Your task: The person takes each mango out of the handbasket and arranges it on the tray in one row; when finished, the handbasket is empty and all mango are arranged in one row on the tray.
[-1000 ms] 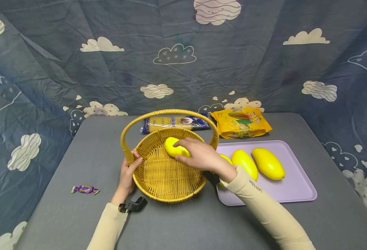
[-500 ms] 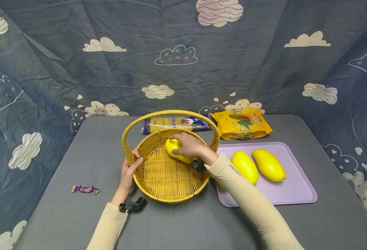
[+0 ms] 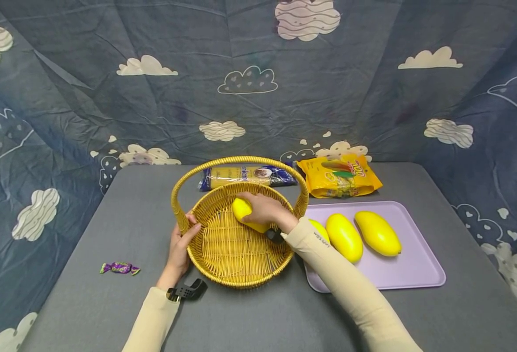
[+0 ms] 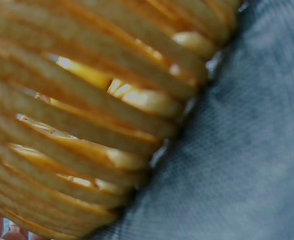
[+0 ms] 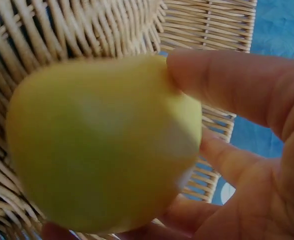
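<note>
A yellow mango [image 3: 242, 209] lies inside the round wicker basket [image 3: 223, 254], near its far wall. My right hand [image 3: 265, 210] reaches over the basket's right rim and holds this mango, thumb on one side and fingers on the other. The right wrist view shows the mango [image 5: 102, 145] large between thumb and fingers, close to the woven wall. With thumb and fingers, my left hand [image 3: 181, 249] grips the basket's left rim at the foot of its arched handle. Up close in the left wrist view is the basket's outer wall [image 4: 77, 115], with fingertips just showing at the corner.
A lilac tray [image 3: 417, 266] at the right bears more mangoes [image 3: 344, 238], one partly hidden by the right sleeve. Behind the basket lie a blue-and-yellow pasta packet [image 3: 234, 177] and a yellow bag [image 3: 339, 176]. A purple wrapped candy [image 3: 120, 268] lies at the left.
My right hand has shifted its hold on the mango and its wrist has come in over the basket's right side. The mango has turned slightly. The left hand keeps its place.
</note>
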Demonstrator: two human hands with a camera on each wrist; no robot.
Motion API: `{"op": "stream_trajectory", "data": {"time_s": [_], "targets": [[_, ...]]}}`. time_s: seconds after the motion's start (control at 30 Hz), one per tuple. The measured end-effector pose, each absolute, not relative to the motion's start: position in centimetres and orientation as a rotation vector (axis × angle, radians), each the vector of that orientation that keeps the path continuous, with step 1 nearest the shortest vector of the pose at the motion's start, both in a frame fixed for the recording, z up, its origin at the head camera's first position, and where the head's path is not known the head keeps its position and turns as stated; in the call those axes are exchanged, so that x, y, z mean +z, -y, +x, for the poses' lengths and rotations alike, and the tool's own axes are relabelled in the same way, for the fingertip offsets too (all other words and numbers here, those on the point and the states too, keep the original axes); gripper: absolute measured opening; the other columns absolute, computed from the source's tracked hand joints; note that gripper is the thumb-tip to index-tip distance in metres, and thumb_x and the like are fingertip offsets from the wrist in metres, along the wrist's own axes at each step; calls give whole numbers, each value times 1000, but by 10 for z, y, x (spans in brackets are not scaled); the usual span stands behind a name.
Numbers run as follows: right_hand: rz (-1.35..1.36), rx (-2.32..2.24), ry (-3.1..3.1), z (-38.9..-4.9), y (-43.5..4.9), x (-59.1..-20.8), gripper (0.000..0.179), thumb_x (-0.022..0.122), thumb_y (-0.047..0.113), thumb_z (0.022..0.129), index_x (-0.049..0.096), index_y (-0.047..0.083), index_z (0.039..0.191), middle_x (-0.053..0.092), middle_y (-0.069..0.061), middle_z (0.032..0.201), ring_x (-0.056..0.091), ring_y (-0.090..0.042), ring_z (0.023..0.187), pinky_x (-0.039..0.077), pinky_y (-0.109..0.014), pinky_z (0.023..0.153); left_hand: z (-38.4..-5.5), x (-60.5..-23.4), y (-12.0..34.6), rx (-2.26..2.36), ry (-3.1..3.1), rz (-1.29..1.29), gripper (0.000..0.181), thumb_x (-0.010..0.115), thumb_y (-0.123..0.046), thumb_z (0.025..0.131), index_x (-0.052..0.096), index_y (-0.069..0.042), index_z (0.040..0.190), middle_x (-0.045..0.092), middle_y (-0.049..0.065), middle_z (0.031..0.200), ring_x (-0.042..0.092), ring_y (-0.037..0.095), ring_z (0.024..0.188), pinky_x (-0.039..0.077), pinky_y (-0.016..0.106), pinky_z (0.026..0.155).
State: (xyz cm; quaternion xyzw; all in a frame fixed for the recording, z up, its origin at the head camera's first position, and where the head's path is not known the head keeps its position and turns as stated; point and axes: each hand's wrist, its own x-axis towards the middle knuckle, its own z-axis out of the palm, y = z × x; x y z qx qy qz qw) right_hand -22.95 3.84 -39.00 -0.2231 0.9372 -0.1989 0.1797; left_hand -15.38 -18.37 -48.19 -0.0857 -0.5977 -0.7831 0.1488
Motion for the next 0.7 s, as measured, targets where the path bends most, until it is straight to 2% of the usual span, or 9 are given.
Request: {"op": "stream_trajectory", "data": {"time_s": [0.23,0.37,0.5,0.7], "targets": [[-638,-511,-2665,-228,-41,-393,69,68,33,87,34,25,146,50,-12,135,52,-27,111,42,-44,84,-154,-482,183,-2247,1719,-253,16,57,-1,89,46,7,98,46,21,103,43,24,98,32,29,87],[-633,-494,-2679,-226,-42,-392,69,69,36,86,35,24,145,53,-11,132,54,-27,106,43,-42,81,-154,-482,183,-2246,1720,-249,21,57,-1,89,43,11,99,45,20,101,43,20,95,32,28,85],[-632,-487,-2680,-223,-43,-391,69,70,37,84,36,24,143,55,-11,128,56,-26,101,43,-40,78,-154,-482,183,-2247,1714,-237,17,57,0,89,46,8,97,46,20,101,42,23,98,32,28,87],[-662,-509,-2657,-219,-45,-389,69,73,37,81,39,23,139,59,-10,115,55,-22,89,42,-38,74,-152,-480,182,-2260,1719,-217,19,56,0,89,44,10,99,46,21,106,40,29,105,31,28,91]]}}
